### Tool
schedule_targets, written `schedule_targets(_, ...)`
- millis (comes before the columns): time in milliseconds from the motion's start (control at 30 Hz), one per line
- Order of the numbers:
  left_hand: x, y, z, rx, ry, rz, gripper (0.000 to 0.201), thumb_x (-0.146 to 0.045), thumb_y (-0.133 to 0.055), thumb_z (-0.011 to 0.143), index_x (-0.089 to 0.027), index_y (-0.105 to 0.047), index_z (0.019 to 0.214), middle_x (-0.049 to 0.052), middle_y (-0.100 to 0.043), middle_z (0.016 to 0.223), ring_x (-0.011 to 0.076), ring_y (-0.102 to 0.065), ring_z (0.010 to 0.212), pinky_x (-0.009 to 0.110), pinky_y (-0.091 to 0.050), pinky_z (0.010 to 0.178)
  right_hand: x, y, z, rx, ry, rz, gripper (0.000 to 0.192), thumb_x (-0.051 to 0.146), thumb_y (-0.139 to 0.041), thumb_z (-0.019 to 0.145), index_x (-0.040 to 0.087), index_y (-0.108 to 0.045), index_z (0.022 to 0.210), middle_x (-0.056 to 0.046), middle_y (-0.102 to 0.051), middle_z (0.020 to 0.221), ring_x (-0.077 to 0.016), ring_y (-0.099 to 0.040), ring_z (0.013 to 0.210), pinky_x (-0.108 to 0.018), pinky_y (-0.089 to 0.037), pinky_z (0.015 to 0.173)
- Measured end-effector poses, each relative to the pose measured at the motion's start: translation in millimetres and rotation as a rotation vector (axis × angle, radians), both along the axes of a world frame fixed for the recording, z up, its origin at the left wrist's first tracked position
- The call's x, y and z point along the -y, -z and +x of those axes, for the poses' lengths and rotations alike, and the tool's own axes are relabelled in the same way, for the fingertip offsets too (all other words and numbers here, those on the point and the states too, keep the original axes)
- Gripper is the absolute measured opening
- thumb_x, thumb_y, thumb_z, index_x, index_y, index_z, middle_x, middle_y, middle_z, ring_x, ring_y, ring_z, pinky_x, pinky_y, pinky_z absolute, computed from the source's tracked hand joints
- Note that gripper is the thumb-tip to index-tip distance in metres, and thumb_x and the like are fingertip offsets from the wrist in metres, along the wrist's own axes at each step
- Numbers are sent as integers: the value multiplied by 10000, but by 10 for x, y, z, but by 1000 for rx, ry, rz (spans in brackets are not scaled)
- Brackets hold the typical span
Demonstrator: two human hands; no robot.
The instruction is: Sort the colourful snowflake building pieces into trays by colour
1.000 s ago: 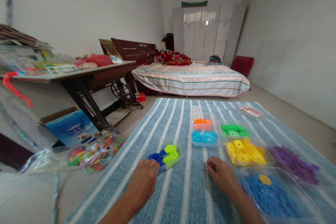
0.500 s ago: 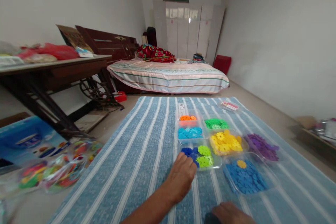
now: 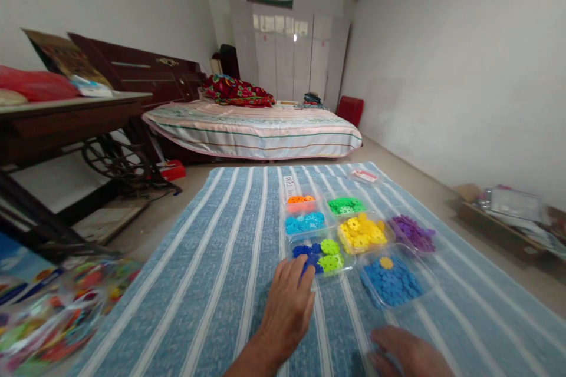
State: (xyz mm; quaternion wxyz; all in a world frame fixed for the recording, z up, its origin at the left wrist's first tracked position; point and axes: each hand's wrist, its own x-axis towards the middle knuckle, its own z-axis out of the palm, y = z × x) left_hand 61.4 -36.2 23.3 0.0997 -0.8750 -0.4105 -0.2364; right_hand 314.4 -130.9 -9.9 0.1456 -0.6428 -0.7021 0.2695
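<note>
Tray of dark blue and lime pieces (image 3: 319, 254) sits mid-mat on the striped blue mat (image 3: 212, 283), among other sorted trays. Your left hand (image 3: 288, 306) lies flat, fingers together, touching its near edge; your right hand (image 3: 409, 353) rests loosely curled at the mat's near edge. A bed (image 3: 252, 129) stands beyond.

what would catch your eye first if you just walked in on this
The bright plastic pieces sorted by colour in clear trays on the striped blue mat: orange, green, yellow, purple and blue. The left hand touches the near edge of the tray of dark blue and lime pieces, while the right hand rests on the mat at the bottom edge. Behind lies a striped bed.
</note>
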Motion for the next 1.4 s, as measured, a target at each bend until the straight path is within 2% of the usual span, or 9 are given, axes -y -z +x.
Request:
schedule_targets(100,34,124,-203,91,-39,64,395,-187,-496,807,-167,-480,1201,133,-528,1265,264,-503,1152,440,-445,949,47,-146,183,-7,249,27,335,530,-438,801,298,-672,862,-42,-719,889,-223,-661,813,-271,-472,699)
schedule_targets(233,1,259,-404,179,-103,45,391,-243,-493,824,-144,-487,1202,131,-576,1207,248,-533,1129,402,-487,920,27,-211,364,26,617,59,439,638,-419,733,282,-640,867,-45,-713,754,-249,-663,724,-301,-451,617)
schedule_targets(333,-45,364,-452,206,-134,6,388,-280,-484,830,-139,-501,1191,124,-615,1150,243,-570,1084,404,-509,896,-51,-208,363,-9,741,130,482,644,-404,731,236,-618,873,-56,-706,735,-243,-657,713,-303,-450,634)
schedule_targets(467,-89,487,-461,190,-156,-34,371,-310,-478,830,-140,-534,1154,111,-642,1114,239,-599,1048,399,-524,880,-163,-201,267,-45,708,190,440,594,-388,764,214,-607,738,-44,-687,686,-219,-637,681,-285,-433,622)
schedule_targets(567,-110,516,-478,181,-156,-64,350,-305,-479,827,-155,-552,1134,99,-649,1111,233,-605,1043,396,-522,886,-212,-202,210,-59,703,198,438,580,-376,779,211,-596,691,-28,-667,640,-204,-622,628,-276,-418,588)
schedule_targets(833,-131,553,-482,227,-139,-54,310,-280,-510,797,-168,-593,1074,95,-657,1090,235,-610,1029,397,-522,889,-239,-193,164,-74,703,214,436,562,-376,782,207,-598,659,-26,-648,585,-194,-603,571,-269,-404,551)
schedule_targets(1400,-116,546,-505,209,-149,-33,287,-265,-528,775,-214,-612,1045,63,-672,1073,228,-626,1001,392,-539,862,-390,-99,87,-139,716,199,460,607,-374,789,208,-589,708,-27,-663,658,-201,-625,624,-275,-429,596)
